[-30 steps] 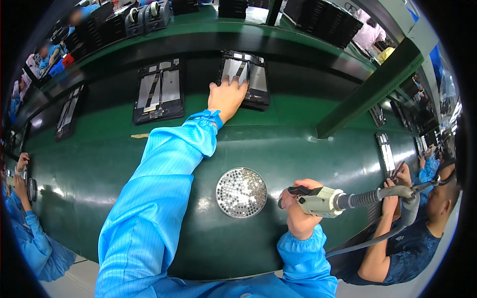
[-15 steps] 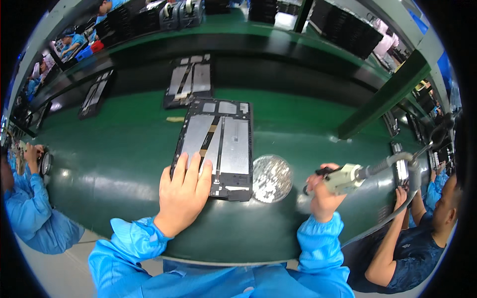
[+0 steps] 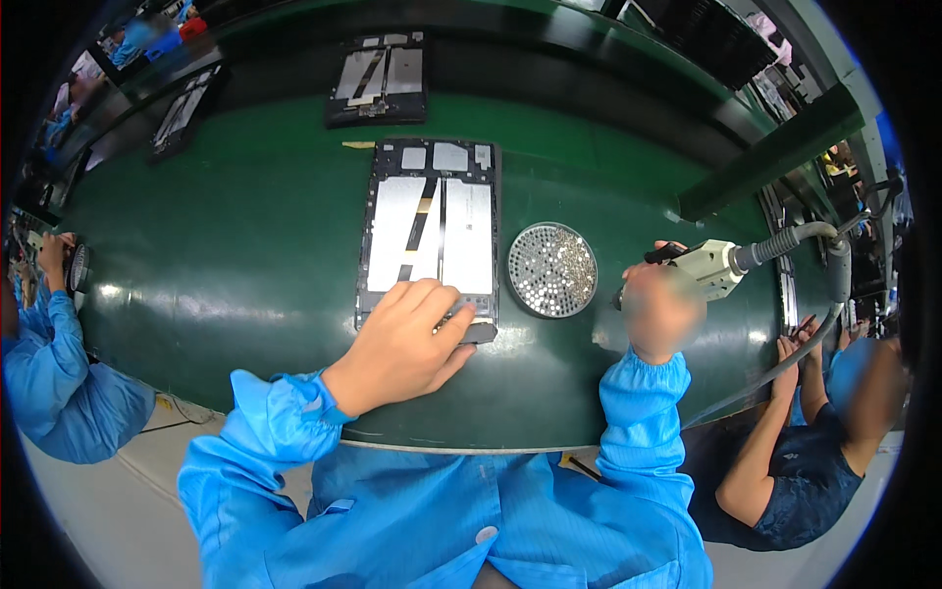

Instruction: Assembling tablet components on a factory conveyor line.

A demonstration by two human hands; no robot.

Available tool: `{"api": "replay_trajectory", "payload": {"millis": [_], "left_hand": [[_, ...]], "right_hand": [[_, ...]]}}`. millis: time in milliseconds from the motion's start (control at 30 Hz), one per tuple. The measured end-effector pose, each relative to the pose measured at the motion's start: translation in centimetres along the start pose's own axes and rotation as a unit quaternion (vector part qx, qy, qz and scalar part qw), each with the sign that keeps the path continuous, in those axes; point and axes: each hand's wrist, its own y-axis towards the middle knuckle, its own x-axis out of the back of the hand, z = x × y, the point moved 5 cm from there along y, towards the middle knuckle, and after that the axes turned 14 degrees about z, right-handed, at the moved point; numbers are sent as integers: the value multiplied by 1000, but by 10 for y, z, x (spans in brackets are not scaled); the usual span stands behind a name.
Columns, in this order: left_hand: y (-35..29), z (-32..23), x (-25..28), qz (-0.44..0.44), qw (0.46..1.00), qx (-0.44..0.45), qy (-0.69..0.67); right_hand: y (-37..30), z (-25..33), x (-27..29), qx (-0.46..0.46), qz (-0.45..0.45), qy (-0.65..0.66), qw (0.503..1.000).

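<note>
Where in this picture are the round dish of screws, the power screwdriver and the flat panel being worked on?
round dish of screws (image 3: 551, 269), head view, middle of dish.
power screwdriver (image 3: 708, 267), head view, pale body.
flat panel (image 3: 432, 231), head view, silver centre.

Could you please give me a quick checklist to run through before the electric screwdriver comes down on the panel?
1. Left hand steadies the flat grey-and-black rectangular panel at its near edge: ok.
2. Panel lies flat on the green belt: ok.
3. Right hand has a grip on the white electric screwdriver: ok.
4. Round metal dish of screws sits beside the panel: ok.
5. Screw on the bit: cannot tell.
</note>
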Motion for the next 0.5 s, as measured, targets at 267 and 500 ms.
{"api": "replay_trajectory", "payload": {"millis": [267,500], "left_hand": [[5,-1,-18,-19,989,-132,65],[5,3,-18,-30,977,-187,93]], "right_hand": [[1,10,-3,27,5,-15,1000],[0,6,-4,30,22,-22,999]]}}
